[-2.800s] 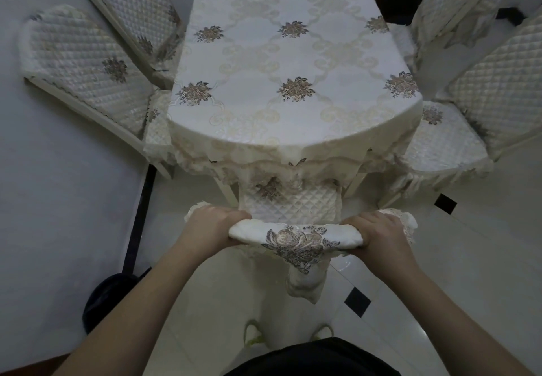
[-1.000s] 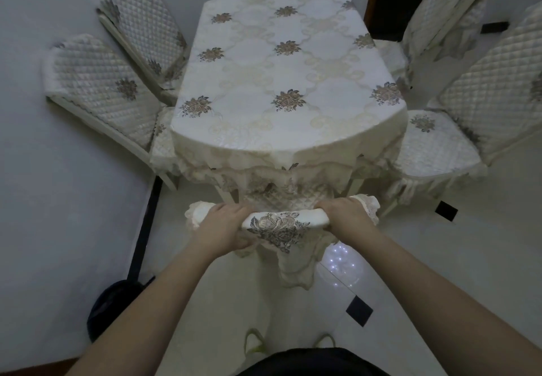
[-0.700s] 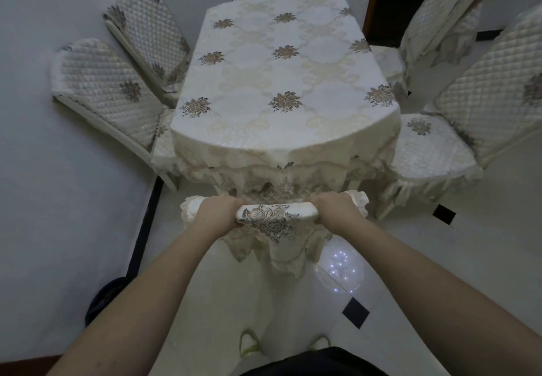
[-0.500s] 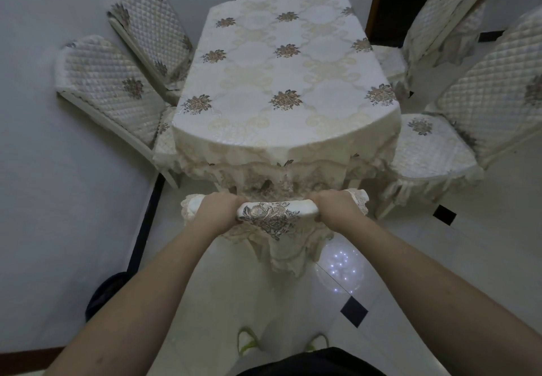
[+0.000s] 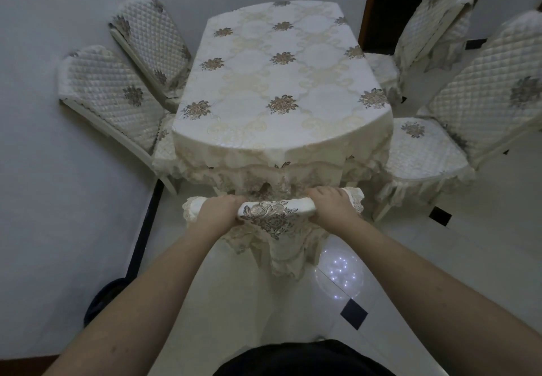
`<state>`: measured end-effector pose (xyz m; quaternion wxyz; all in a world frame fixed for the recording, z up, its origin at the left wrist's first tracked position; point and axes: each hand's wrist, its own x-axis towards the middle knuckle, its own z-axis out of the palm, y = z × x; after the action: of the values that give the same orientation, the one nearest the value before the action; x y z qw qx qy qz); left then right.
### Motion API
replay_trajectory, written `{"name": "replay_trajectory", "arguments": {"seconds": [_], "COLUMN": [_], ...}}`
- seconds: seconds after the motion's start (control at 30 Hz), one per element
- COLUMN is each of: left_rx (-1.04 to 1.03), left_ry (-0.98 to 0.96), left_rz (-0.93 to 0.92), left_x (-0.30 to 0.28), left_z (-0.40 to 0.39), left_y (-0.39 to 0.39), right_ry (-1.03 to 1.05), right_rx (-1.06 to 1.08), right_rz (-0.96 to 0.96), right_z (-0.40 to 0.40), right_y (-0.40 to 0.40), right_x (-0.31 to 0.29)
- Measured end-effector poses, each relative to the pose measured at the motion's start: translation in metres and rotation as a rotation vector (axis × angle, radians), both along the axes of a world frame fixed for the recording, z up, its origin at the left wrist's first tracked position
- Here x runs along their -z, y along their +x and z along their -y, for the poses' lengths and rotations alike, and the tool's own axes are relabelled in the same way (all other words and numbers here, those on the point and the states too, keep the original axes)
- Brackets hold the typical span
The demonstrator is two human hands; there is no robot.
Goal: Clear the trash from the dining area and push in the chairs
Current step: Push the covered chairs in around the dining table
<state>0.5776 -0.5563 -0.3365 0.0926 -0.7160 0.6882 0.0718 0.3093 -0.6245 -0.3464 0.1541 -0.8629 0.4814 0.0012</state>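
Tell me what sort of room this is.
Most likely a home dining area: a table under a floral tablecloth, quilted-covered chairs along both sides, and a tiled floor.

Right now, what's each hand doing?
Left hand: closed on the chair top.
Right hand: closed on the same chair top.

No text, label, brand, number or sign can be read anywhere in the view. Only woven flower motifs are carried by the tablecloth (image 5: 281, 82) and by the quilted chair covers (image 5: 117, 94), and nothing legible is shown on the wall or the floor tiles.
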Motion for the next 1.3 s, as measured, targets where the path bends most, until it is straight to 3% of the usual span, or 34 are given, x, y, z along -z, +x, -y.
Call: {"name": "replay_trajectory", "arguments": {"seconds": [0.13, 0.33, 0.53, 0.83, 1.03, 1.3], "left_rx": [0.074, 0.198, 0.272, 0.473, 0.606, 0.801], "left_ry": [-0.074, -0.237, -0.399, -0.443, -0.396, -0.285], "left_rz": [-0.035, -0.080, -0.129, -0.183, -0.165, -0.164], "left_x": [0.001, 0.002, 0.008, -0.008, -0.032, -0.034], "left_z": [-0.011, -0.041, -0.067, -0.069, -0.058, -0.064], "left_y": [-0.003, -0.025, -0.049, -0.110, -0.194, -0.391], "right_ry": [0.027, -0.004, -0.016, -0.141, -0.247, -0.259], "right_rx": [0.067, 0.333, 0.405, 0.592, 0.747, 1.019], "right_rz": [0.023, 0.026, 0.071, -0.020, -0.078, -0.182], "right_z": [-0.021, -0.064, -0.125, -0.191, -0.215, -0.269], "right_y": [-0.008, -0.035, -0.041, -0.102, -0.173, -0.316], "right_x": [-0.008, -0.028, -0.048, -0.055, -0.059, -0.048]}}
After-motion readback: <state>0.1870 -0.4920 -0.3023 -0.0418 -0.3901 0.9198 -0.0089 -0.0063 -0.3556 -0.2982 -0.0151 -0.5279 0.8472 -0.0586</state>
